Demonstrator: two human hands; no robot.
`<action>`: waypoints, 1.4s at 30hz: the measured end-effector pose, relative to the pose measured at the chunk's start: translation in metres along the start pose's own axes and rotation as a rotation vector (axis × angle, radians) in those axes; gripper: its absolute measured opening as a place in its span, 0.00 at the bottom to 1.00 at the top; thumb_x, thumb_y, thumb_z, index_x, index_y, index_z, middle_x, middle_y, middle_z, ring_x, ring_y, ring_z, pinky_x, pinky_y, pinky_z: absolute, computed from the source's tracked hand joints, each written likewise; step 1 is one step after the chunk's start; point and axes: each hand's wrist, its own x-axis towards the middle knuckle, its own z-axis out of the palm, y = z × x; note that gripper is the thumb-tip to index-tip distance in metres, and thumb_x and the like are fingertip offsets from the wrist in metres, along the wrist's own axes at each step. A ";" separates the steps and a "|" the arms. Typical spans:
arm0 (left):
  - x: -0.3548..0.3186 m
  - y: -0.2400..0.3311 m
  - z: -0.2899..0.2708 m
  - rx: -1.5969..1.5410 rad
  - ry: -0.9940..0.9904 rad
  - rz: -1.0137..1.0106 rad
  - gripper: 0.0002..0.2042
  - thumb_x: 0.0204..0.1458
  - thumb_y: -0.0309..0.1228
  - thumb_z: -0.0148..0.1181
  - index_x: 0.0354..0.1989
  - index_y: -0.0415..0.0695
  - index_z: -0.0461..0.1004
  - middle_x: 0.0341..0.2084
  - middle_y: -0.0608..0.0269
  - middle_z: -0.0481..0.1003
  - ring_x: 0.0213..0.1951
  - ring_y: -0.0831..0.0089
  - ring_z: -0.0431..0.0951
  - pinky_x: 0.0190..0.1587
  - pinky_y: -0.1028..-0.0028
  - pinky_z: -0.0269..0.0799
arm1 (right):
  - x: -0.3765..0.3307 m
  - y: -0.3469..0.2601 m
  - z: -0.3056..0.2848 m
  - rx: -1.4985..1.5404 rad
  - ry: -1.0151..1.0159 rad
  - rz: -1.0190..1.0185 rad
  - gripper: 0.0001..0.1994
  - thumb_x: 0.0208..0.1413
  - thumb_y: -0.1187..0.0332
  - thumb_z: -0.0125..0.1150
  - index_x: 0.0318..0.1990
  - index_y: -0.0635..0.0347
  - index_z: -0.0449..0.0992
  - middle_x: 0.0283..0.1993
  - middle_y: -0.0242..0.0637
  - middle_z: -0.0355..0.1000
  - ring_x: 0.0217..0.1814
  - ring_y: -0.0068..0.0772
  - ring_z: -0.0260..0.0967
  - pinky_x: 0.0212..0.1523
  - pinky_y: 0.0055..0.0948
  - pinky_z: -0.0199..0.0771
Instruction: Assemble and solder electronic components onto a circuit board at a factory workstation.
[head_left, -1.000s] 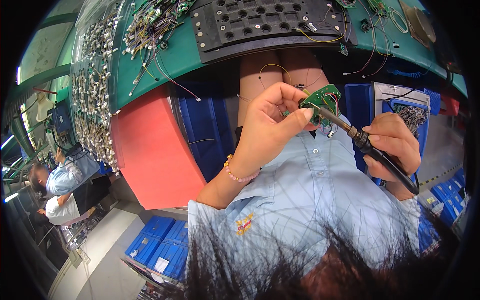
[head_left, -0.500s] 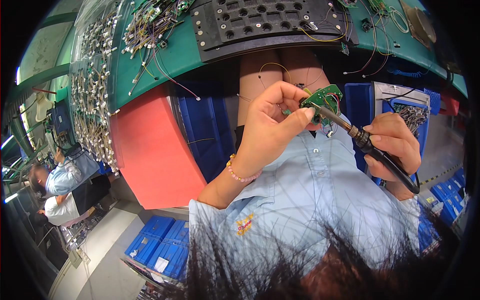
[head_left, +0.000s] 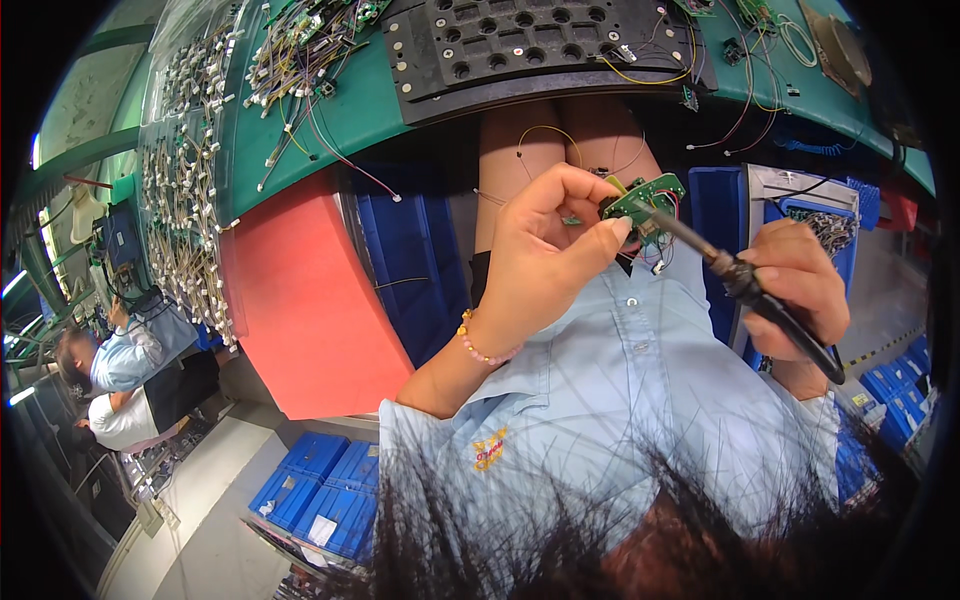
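Left hand [head_left: 545, 260] pinches green circuit board [head_left: 645, 197]; right hand [head_left: 795, 285] grips soldering iron [head_left: 745, 285], tip seemingly touching.

Electronics assembly workshop — wired circuit boards [head_left: 300, 40]

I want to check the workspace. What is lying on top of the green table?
On the green table lie a black tray with round holes, small circuit boards with coloured wires and loose wires. The tray hides the surface beneath it, and the table's far part is out of view.
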 end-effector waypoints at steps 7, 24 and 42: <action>-0.005 -0.007 0.004 0.652 -0.006 0.476 0.12 0.39 0.16 0.63 0.34 0.36 0.73 0.28 0.60 0.71 0.29 0.77 0.73 0.30 0.80 0.72 | 0.005 0.005 0.020 0.123 0.260 0.207 0.29 0.56 0.55 0.59 0.57 0.70 0.64 0.37 0.42 0.74 0.37 0.28 0.72 0.38 0.24 0.71; -0.011 -0.005 0.002 0.862 -0.091 0.774 0.20 0.32 0.15 0.68 0.39 0.41 0.74 0.30 0.60 0.72 0.32 0.67 0.76 0.36 0.72 0.75 | 0.011 0.011 0.042 0.184 0.188 0.183 0.30 0.41 0.74 0.72 0.55 0.65 0.67 0.39 0.41 0.73 0.39 0.31 0.72 0.38 0.26 0.75; -0.014 -0.004 -0.002 0.802 -0.091 0.737 0.23 0.34 0.20 0.72 0.40 0.44 0.70 0.34 0.60 0.72 0.40 0.65 0.77 0.41 0.71 0.75 | 0.005 0.018 0.048 0.355 0.201 0.196 0.31 0.46 0.71 0.69 0.58 0.66 0.62 0.42 0.45 0.71 0.44 0.33 0.73 0.43 0.28 0.77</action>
